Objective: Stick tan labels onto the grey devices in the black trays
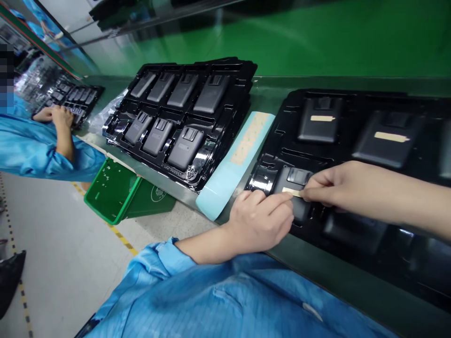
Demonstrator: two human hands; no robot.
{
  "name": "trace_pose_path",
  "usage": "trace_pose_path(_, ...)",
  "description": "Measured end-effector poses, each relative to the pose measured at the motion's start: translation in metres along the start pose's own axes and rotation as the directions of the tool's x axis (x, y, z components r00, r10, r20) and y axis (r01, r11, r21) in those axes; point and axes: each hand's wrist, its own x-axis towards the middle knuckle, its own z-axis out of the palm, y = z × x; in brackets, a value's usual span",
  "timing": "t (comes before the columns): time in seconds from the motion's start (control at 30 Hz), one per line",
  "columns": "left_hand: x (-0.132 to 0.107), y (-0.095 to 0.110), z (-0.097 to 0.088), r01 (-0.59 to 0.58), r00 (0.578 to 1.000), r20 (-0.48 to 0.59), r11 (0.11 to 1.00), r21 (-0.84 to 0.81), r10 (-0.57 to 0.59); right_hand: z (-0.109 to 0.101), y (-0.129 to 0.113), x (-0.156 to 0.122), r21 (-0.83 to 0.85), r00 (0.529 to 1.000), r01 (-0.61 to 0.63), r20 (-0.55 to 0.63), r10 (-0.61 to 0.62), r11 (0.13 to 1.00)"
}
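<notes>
A beige sticker strip (291, 191) lies across a black rectangular device (300, 209) in the near left pocket of the right black tray (278, 136). My right hand (329, 185) pinches the strip's right end between thumb and forefinger. Curled over the device's left side, my left hand (262, 220) has its fingertips close by the strip; what they hold, if anything, is hidden. Behind it, another black device (320, 126) and the one beside it (389, 141) each carry a similar strip. Left of this tray lies a light blue backing sheet (220, 192) with beige stickers (252, 136).
A stack of black trays (225, 126) holding several devices without beige strips stands on the green bench to the left. Below the bench edge is a green bin (144, 197). A co-worker's hands (61, 117) are over another tray at far left.
</notes>
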Motion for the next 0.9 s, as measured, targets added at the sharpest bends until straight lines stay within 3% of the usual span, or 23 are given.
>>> trace_pose_path(0.3,0.000,0.000,0.001,0.004,1.000,0.010,1.000,0.004,-0.004,0.002,0.001,0.004,0.048,1.000,-0.015,0.007,0.014,0.999)
trace_pose_path(0.63,0.000,-0.001,0.001,0.003,0.997,-0.083,1.000,-0.015,-0.004,0.002,0.003,0.013,-0.069,0.998,-0.063,0.022,0.064,0.996)
trace_pose_path(0.9,0.000,-0.001,0.001,0.001,0.999,-0.044,1.000,-0.007,-0.001,0.004,0.012,0.022,-0.164,0.996,-0.085,0.026,0.091,0.983)
